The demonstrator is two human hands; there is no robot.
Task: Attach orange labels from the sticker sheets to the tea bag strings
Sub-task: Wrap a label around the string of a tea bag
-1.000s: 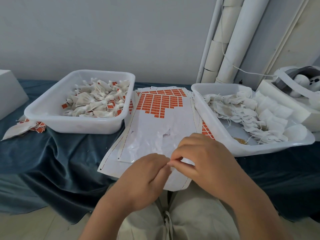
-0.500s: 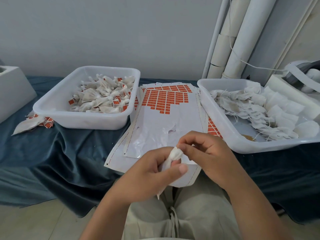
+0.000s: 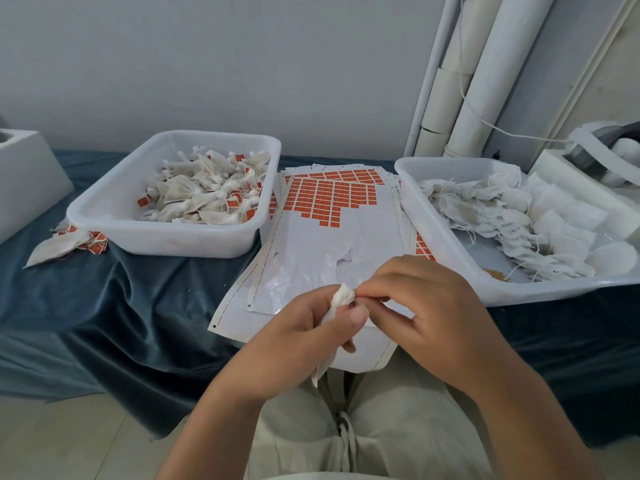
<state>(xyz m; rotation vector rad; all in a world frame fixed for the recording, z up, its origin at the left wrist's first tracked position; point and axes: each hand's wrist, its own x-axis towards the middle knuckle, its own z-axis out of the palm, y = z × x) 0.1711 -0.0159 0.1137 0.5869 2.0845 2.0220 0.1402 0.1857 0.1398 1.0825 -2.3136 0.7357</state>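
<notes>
My left hand [image 3: 294,344] grips a white tea bag [image 3: 337,308], its gathered top poking out above my thumb and its body hanging down through my fist. My right hand [image 3: 426,313] pinches at that top with thumb and fingertips; the string and any label there are hidden by my fingers. Behind my hands lies a stack of sticker sheets [image 3: 332,233] with orange labels [image 3: 329,199] left on the far part. A white tub [image 3: 114,216] on the left holds labelled tea bags [image 3: 207,192]. Another white tub [image 3: 446,251] on the right holds unlabelled tea bags [image 3: 485,216].
A dark blue cloth [image 3: 138,299] covers the table. A few labelled bags [image 3: 65,242] lie loose left of the left tub. A white box [image 3: 24,181] stands far left, white pipes [image 3: 464,81] rise at the back, and white foam with a device [image 3: 602,157] sits far right.
The tea bag's top has come into view above my left thumb. My hands have stayed together over the near edge of the sheets, with my right fingers working at the bag's top.
</notes>
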